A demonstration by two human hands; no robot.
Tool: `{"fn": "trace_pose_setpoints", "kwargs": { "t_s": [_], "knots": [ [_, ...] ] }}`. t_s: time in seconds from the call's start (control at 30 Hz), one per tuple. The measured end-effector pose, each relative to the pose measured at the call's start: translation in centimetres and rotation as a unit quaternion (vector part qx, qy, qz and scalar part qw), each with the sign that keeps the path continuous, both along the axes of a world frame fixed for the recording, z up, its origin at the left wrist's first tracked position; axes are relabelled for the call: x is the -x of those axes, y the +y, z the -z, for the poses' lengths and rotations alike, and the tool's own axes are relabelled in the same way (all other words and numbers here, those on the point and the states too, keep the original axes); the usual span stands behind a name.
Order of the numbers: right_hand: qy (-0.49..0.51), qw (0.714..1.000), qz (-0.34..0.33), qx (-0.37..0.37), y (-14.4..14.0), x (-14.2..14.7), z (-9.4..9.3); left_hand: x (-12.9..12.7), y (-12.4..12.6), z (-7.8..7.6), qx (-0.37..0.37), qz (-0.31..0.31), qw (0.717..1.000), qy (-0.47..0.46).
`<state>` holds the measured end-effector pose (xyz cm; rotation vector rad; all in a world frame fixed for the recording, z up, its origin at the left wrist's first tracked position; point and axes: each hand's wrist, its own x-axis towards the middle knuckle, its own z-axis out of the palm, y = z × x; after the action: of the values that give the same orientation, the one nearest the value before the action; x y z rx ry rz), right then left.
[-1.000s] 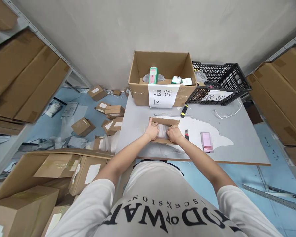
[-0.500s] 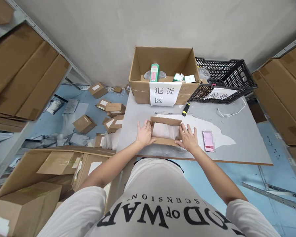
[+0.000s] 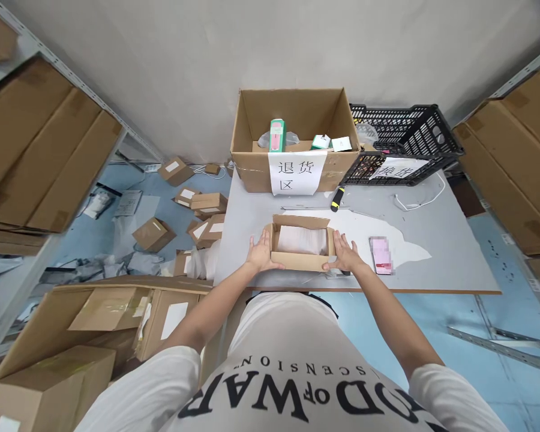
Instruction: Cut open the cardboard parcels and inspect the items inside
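- Both hands are on the small open carton (image 3: 300,260), one at each end, and it sits on the grey table (image 3: 432,228) close to the near edge.
- The left hand (image 3: 260,254) lies flat against the carton's left wall, fingers spread and pointing away from the body, thumb along the front corner.
- The right hand (image 3: 345,255) mirrors it on the right wall, fingers fanned out, palm pressed to the cardboard; neither hand curls around anything.
- Between the two palms the flaps stand up, and white wrapping (image 3: 302,239) fills the inside.
- Just right of the right hand lies a pink phone (image 3: 380,254), flat on a white sheet.
- Beyond the fingertips rests a yellow-and-black cutter (image 3: 337,199), and further back the big labelled box (image 3: 294,141), with a black crate (image 3: 400,144) beside it.
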<state>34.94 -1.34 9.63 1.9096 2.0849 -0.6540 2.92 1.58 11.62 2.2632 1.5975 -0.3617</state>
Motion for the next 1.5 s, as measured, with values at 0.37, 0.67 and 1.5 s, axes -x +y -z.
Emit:
{"fn": "trace_pose_setpoints", "kwargs": {
  "t_s": [0.37,0.67,1.5],
  "knots": [
    [-0.034,0.999,-0.023,-0.013,0.6,-0.5,-1.3,0.0,-0.6,0.4,-0.016,-0.043,0.999,-0.013],
    [-0.057,0.977,-0.168,-0.119,2.2,5.7,-7.4,-1.1,-1.0,0.2,-0.043,-0.091,0.995,-0.025],
    [-0.098,0.970,-0.180,0.133,9.2,11.3,3.6,-1.9,-1.2,-0.1,0.008,-0.124,0.992,-0.025]
  ]
}}
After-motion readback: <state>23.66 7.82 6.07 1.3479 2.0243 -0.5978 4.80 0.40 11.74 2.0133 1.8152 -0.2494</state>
